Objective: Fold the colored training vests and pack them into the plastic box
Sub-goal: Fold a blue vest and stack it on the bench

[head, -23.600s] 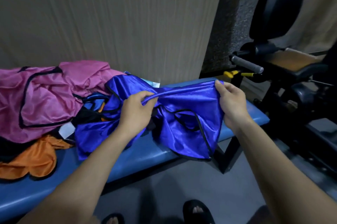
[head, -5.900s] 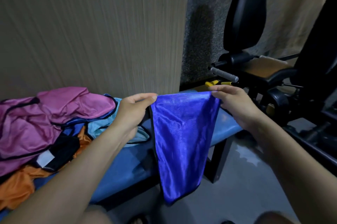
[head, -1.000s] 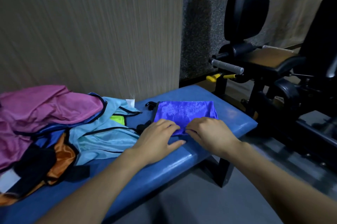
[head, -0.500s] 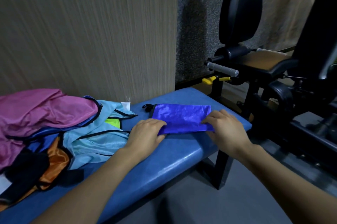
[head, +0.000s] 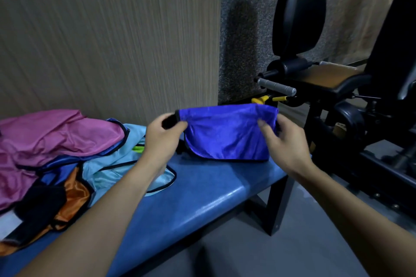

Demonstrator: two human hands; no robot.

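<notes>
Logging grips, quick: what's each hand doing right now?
Left hand: pinching the folded blue vest at its left top corner.
Right hand: gripping the vest's right edge.

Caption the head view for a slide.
Both hands, left hand and right hand, hold a folded blue vest above the bench.

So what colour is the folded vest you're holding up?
Shiny royal blue with thin black trim along its edges. The folded vest shows in the head view, the only one.
</notes>
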